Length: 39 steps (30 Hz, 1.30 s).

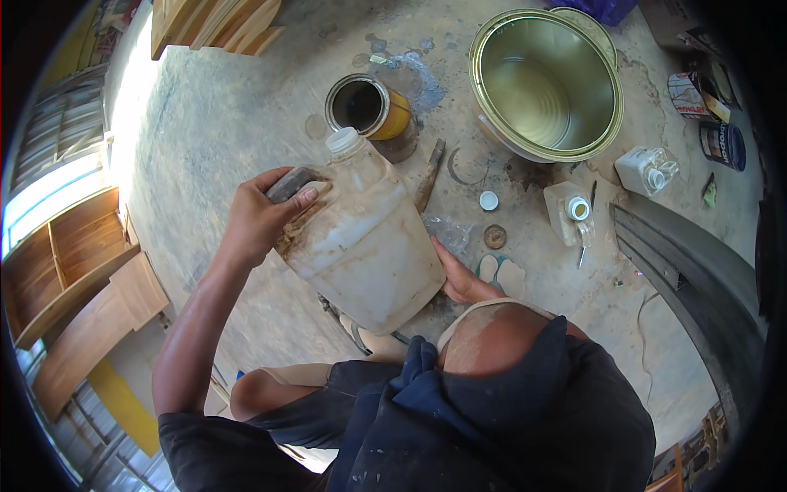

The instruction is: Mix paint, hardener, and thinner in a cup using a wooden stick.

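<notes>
A dirty translucent plastic jerrycan (361, 246) is tilted in front of me, its white-capped neck toward an open yellow can (390, 115) with a dark interior. My left hand (261, 215) grips its handle at the upper left, where a dark grey piece shows under my thumb. My right hand (459, 279) supports the lower right side, fingers partly hidden behind it. A stained stick (430, 172), a clear plastic bag (451, 231), a small white cap (489, 201) and a rusty round lid (495, 236) lie nearby.
A large metal bucket (529, 98) stands back right, with two small plastic bottles (562, 217) below it and several cans (721, 148) at the far right. A dark curved panel (680, 279) borders the right. Wooden pieces (209, 25) sit at top left, wooden furniture (49, 271) at left.
</notes>
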Tool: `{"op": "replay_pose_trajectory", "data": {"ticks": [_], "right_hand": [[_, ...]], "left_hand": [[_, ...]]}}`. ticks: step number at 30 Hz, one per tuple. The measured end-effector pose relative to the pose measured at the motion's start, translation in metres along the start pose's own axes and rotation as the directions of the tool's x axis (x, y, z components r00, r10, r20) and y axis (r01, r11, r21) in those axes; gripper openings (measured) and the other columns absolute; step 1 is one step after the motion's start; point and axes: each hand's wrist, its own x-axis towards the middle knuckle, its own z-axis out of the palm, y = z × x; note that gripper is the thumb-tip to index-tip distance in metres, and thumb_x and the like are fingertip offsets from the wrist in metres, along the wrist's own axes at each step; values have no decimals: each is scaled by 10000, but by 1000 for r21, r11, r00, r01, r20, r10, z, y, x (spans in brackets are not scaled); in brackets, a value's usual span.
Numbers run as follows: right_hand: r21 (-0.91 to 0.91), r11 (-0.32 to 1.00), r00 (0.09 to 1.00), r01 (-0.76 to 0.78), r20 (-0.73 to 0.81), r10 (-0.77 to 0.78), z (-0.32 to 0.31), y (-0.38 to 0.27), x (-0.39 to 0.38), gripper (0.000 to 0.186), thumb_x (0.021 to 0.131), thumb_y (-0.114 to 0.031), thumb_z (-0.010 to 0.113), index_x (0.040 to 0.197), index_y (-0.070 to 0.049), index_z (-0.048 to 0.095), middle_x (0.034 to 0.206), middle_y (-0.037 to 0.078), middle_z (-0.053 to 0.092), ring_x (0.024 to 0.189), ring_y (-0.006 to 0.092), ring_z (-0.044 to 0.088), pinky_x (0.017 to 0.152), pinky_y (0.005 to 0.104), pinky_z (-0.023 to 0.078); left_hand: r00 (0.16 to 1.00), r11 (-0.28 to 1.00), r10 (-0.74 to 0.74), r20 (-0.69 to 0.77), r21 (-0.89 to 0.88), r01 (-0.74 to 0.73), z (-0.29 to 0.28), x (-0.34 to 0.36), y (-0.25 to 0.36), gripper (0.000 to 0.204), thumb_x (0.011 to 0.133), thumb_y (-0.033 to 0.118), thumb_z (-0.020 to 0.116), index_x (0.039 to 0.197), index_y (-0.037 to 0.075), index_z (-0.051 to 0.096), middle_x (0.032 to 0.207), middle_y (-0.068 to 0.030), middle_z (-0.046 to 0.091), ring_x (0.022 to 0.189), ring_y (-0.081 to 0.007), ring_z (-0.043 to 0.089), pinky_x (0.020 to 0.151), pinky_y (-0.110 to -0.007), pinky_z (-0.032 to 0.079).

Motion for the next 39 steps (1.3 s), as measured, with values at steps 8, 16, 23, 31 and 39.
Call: {"op": "replay_pose_trajectory", "data": {"ticks": [8,16,23,31,39], "right_hand": [[-28,1000,1000,5,-1,-5,15,-10,-6,669,1049,-585,276,1553,-152,363,1563,67,424,1404,214,432,1138,376,350],[-7,999,999,-51,16,51,21,-16,-9,675,1053,-584,254,1575,-159,316,1594,66,376,1434,218,392,1152,384,332],[34,998,997,-50,54,49,16,-6,-9,665,1040,-566,315,1580,-179,303,1594,64,372,1442,226,372,1149,405,333],[-32,994,993,-105,58,107,24,-15,-17,636,1059,-564,245,1599,-229,243,1600,53,364,1431,236,401,1121,418,391],[87,992,995,-87,57,82,22,-9,-15,653,1040,-543,350,1570,-164,324,1571,60,402,1434,223,377,1144,413,333]], "left_hand": [[1000,999,-8,18,-36,8,0,28,0,428,836,150,829,1153,-90,672,888,-116,713,674,-112,611,576,-212,502],[998,999,-33,47,23,32,1,44,11,436,850,166,821,1171,-89,671,922,-120,697,716,-137,599,647,-226,511],[996,998,-56,75,37,54,0,51,6,425,849,159,822,1168,-81,676,894,-96,691,683,-120,575,623,-221,494],[996,999,-37,76,25,35,0,52,-2,422,843,174,826,1135,-95,684,815,-85,686,615,-105,565,530,-215,471],[996,999,-48,73,-12,49,2,46,5,423,841,161,825,1139,-102,681,859,-99,699,674,-120,595,591,-225,500]]}}
